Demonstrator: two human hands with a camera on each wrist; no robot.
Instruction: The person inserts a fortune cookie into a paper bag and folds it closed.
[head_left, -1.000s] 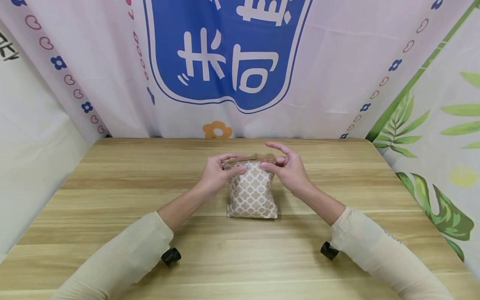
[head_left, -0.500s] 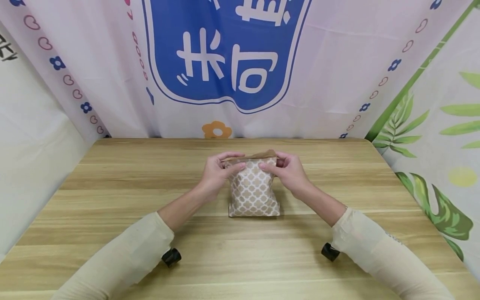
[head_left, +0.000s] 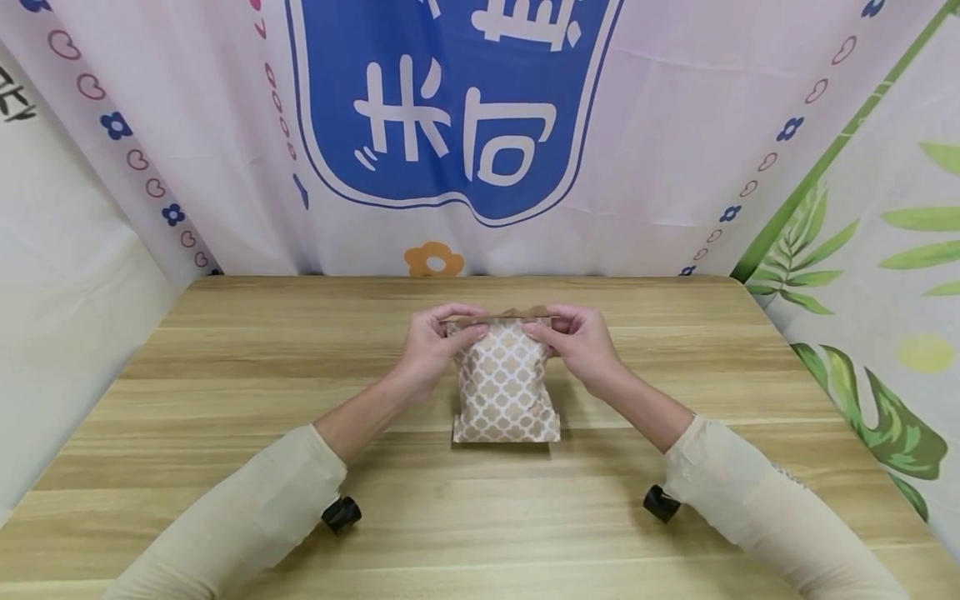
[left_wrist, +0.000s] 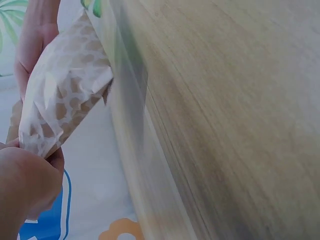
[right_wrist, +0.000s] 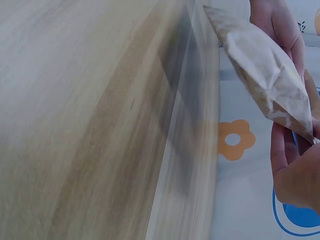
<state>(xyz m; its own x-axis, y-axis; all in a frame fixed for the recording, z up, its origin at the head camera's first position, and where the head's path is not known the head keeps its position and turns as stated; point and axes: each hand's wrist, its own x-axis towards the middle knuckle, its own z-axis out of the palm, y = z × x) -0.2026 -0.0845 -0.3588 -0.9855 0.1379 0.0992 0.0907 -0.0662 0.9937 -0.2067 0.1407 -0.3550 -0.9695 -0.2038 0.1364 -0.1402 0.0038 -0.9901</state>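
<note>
A brown paper bag (head_left: 504,387) with a white quatrefoil lattice print is held by its top end, filled out in the middle. My left hand (head_left: 431,346) pinches the top left corner, thumb on the printed face and fingers behind. At the top right corner my right hand (head_left: 585,343) grips in the same way. A plain brown folded strip shows along the top edge between the hands. In the left wrist view the bag (left_wrist: 70,85) looks plump and slants above the table; the right wrist view shows the bag (right_wrist: 265,62) from its other side. What it contains is hidden.
The wood-grain table (head_left: 300,367) spreads around the bag. Behind it hangs a white curtain (head_left: 660,167) with a blue printed sign, and a leaf-print cloth (head_left: 885,317) is at the right. Black wrist cameras, left (head_left: 342,514) and right (head_left: 662,503), sit below the sleeves.
My right index finger, raised a second ago, has come down behind the bag's top. The brown top strip now lies lower and flatter. The bag's bottom edge has shifted slightly toward me.
</note>
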